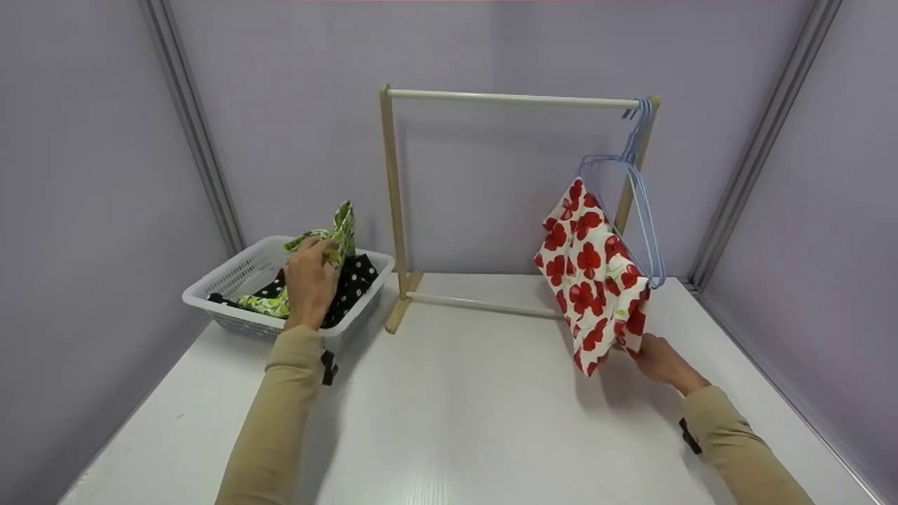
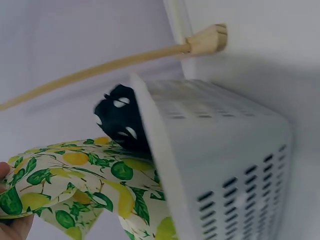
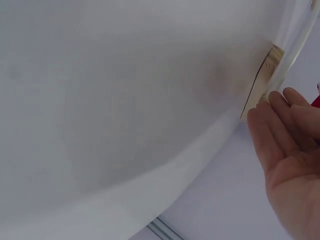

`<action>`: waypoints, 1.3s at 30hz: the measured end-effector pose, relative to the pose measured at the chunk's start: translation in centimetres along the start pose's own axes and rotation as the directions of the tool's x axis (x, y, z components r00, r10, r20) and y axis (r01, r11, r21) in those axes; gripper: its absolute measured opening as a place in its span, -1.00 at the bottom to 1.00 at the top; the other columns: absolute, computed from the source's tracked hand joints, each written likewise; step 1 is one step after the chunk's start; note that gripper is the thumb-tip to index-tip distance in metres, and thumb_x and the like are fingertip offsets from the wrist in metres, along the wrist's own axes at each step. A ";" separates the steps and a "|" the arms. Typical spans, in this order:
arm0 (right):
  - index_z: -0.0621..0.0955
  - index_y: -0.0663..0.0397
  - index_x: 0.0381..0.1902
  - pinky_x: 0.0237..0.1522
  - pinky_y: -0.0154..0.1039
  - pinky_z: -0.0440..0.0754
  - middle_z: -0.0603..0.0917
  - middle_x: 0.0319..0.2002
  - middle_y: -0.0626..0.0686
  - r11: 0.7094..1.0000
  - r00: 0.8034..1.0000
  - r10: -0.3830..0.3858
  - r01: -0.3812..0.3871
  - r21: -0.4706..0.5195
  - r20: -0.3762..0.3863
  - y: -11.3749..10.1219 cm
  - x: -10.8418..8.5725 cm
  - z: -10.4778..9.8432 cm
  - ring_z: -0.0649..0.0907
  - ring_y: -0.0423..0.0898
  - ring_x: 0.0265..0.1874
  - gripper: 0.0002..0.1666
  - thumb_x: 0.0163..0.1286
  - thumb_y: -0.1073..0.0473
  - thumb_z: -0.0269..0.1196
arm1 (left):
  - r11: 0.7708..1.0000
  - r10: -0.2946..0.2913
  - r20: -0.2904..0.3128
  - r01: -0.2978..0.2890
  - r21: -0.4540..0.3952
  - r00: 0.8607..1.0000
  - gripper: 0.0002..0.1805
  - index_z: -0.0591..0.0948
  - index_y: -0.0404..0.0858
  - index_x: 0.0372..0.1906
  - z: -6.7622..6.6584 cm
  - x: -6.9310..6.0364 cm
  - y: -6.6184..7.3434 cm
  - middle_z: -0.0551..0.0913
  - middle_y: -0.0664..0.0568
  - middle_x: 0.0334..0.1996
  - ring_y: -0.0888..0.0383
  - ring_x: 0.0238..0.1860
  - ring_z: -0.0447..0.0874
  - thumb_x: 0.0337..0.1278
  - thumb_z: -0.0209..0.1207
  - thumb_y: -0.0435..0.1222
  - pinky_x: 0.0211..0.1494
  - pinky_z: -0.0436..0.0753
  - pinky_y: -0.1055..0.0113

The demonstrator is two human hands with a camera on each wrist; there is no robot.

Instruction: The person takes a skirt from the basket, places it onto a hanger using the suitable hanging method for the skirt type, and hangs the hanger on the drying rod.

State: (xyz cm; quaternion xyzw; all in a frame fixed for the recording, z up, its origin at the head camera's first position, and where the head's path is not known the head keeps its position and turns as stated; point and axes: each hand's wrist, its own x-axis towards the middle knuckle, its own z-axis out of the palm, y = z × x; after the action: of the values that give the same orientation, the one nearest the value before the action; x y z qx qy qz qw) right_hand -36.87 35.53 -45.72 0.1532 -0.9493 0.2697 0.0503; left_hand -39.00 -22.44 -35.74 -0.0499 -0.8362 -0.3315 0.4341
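Observation:
My left hand (image 1: pixel 310 275) pinches a cloth printed with lemons and green leaves (image 2: pixel 75 165), raised partly above the white plastic basket (image 1: pixel 203 289). Part of that cloth still hangs into the basket, beside a black cloth with white dots (image 1: pixel 359 279). At the right, a white cloth with red flowers (image 1: pixel 582 270) hangs on a blue wire hanger (image 1: pixel 658 242). My right hand (image 1: pixel 659 359) is at its lower edge, fingertips partly hidden by the cloth in the head view. In the right wrist view its fingers (image 3: pixel 272 127) are loosely extended, palm showing.
A rack with wooden posts (image 1: pixel 394 196) and a white top rail (image 1: pixel 512 98) stands at the back of the white table (image 1: pixel 449 414). Several blue hangers bunch at the rail's right end. A low bar (image 1: pixel 484 305) joins the rack's feet. Grey panels enclose the table.

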 end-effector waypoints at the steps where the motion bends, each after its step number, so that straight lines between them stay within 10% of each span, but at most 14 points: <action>1: 0.54 0.47 0.07 -0.17 0.03 0.61 0.66 -0.10 0.37 1.000 1.000 0.008 -0.009 -0.014 -0.019 0.0 0.1 -0.2 0.61 0.11 -0.25 -0.65 0.48 0.28 0.06 | 1.000 0.003 -0.001 -0.003 -0.014 1.000 -0.60 0.71 -0.42 -0.09 0.0 0.1 0.3 0.67 -0.25 -0.03 -0.25 -0.01 0.65 0.03 -0.01 -0.67 0.06 0.58 -0.12; 8: 0.60 0.44 0.05 -0.18 -0.03 0.65 0.70 -0.10 0.37 0.996 0.963 0.088 -0.086 0.018 -0.253 -0.5 0.7 -1.8 0.67 0.14 -0.23 -0.64 0.48 0.28 0.03 | 0.989 -0.020 0.010 0.021 -0.150 1.000 -0.56 0.71 -0.44 -0.10 0.4 0.5 2.5 0.70 -0.26 -0.06 -0.20 0.01 0.65 -0.02 -0.07 -0.70 0.13 0.58 0.01; 17: 0.62 0.34 0.03 -0.41 -0.66 0.46 0.71 -0.17 0.35 0.993 0.849 0.101 -0.055 0.103 -0.519 -3.7 1.0 -4.3 0.72 0.21 -0.22 -0.61 0.54 0.15 0.01 | 0.976 -0.015 0.026 0.020 -0.219 1.000 -0.63 0.69 -0.42 -0.05 1.0 0.0 5.2 0.71 -0.21 -0.04 -0.13 0.03 0.67 0.19 -0.05 -0.65 0.10 0.62 0.07; 25: 0.68 0.30 -0.08 -0.45 -0.70 0.43 0.75 -0.26 0.26 0.990 0.714 0.107 -0.013 0.139 -0.692 -6.1 1.0 -6.0 0.50 -0.62 -0.52 -0.69 0.46 0.17 0.12 | 0.972 0.043 0.042 -0.032 -0.233 0.998 -0.67 0.71 -0.43 -0.09 2.0 -0.6 7.4 0.72 -0.21 -0.06 -0.13 0.02 0.69 0.21 -0.01 -0.63 0.09 0.65 0.10; 35: 0.70 0.21 -0.07 -0.35 -0.61 0.55 0.72 -0.26 0.08 0.960 0.612 0.117 0.133 0.248 -0.782 -9.5 0.4 -7.5 0.61 -0.38 -0.42 -0.70 0.48 0.13 0.14 | 0.975 0.081 0.145 -0.048 -0.218 0.986 -0.67 0.71 -0.41 -0.10 3.8 -2.8 8.6 0.70 -0.17 -0.06 -0.08 0.02 0.69 0.18 0.02 -0.66 0.06 0.67 0.15; 39: 0.72 0.20 -0.13 -0.37 -0.59 0.49 0.69 -0.33 -0.02 0.962 0.533 0.071 0.187 0.199 -0.843 -10.8 0.1 -7.9 0.58 -0.39 -0.44 -0.75 0.45 0.18 0.16 | 0.975 0.112 0.174 -0.075 -0.208 0.978 -0.68 0.72 -0.41 -0.13 4.9 -3.8 8.9 0.71 -0.17 -0.07 -0.09 0.00 0.70 0.15 0.04 -0.66 0.06 0.67 0.14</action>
State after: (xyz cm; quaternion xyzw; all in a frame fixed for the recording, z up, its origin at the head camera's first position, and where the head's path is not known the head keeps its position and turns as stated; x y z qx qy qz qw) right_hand -33.42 30.95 -33.58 0.0412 -0.7559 0.4323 0.4899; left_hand -36.70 -11.81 -36.03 -0.1634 -0.8320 -0.3868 0.3625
